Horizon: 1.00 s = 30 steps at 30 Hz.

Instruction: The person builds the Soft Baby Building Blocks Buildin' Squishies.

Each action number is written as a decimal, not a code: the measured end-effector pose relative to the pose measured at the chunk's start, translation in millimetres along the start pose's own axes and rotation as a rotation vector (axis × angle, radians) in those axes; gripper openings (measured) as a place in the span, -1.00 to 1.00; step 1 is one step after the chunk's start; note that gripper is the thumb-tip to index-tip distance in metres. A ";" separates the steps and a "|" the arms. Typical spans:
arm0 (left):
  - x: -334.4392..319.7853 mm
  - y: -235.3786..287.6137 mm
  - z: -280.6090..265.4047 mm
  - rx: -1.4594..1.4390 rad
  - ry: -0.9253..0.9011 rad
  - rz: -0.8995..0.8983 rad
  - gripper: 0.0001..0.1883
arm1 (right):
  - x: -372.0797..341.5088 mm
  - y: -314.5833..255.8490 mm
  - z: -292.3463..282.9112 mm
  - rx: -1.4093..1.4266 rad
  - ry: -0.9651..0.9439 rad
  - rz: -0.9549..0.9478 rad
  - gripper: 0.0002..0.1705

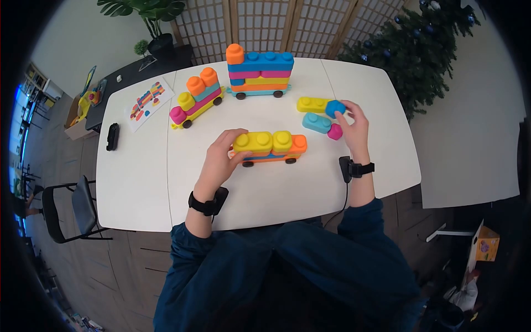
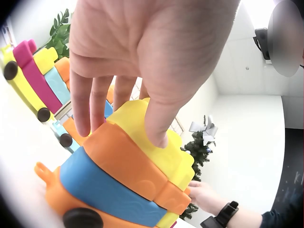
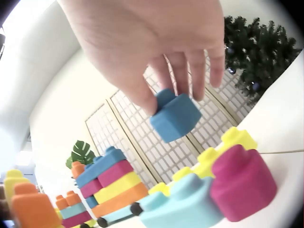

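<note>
My left hand (image 1: 217, 160) holds the long yellow block (image 1: 253, 142) on top of the nearest toy block car, thumb on the near side and fingers on the far side. Below it, the left wrist view shows an orange block (image 2: 126, 159), a blue block (image 2: 109, 190) and a black wheel (image 2: 83, 218). A small yellow block (image 1: 282, 142) and an orange stud (image 1: 299, 143) sit at the car's right. Between thumb and fingers, my right hand (image 1: 357, 130) pinches a small blue block (image 3: 175, 119), raised above the table beside a long yellow block (image 1: 312, 104).
A light-blue block (image 1: 315, 123) and a magenta block (image 1: 334, 131) lie below the right hand. Farther back stand a tall block car (image 1: 260, 74) and a yellow-based one (image 1: 199, 105). At left are a printed picture sheet (image 1: 149, 103) and a black case (image 1: 113, 136).
</note>
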<state>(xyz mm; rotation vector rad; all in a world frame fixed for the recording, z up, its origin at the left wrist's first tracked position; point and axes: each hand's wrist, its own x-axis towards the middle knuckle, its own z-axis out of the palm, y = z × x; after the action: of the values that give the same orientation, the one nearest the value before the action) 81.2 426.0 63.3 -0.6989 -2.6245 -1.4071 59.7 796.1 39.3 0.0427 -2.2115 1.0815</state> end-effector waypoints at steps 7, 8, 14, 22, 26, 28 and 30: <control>1.0 -1.7 -4.0 -0.031 -0.024 -0.032 -0.51 | -32.3 -60.8 9.2 0.268 -0.492 -0.001 -0.64; 0.9 -2.1 -4.2 -0.029 -0.024 -0.033 -0.51 | -35.0 -60.8 13.0 0.263 -0.500 -0.009 -0.62; 1.4 -3.2 -5.7 -0.044 -0.030 -0.051 -0.51 | -44.2 -66.0 25.0 0.306 -0.523 -0.009 -0.60; 1.1 -7.5 -3.4 -0.059 -0.037 -0.056 -0.51 | -46.1 -59.2 27.4 0.391 -0.576 0.040 -0.57; 1.3 -5.7 -4.5 -0.070 -0.053 -0.087 -0.50 | -41.5 -61.7 23.5 0.386 -0.631 0.055 -0.59; 0.8 -6.5 -4.0 -0.067 -0.043 -0.067 -0.50 | -40.6 -61.7 23.3 0.388 -0.648 0.070 -0.59; 0.2 -5.3 -2.9 -0.076 -0.024 -0.052 -0.50 | -40.9 -60.1 24.0 0.392 -0.655 0.074 -0.59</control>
<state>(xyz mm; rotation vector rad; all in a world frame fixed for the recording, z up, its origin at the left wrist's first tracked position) 78.3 421.3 61.0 -0.6647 -2.6377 -1.5299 96.5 729.4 46.7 0.5602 -2.5219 1.7147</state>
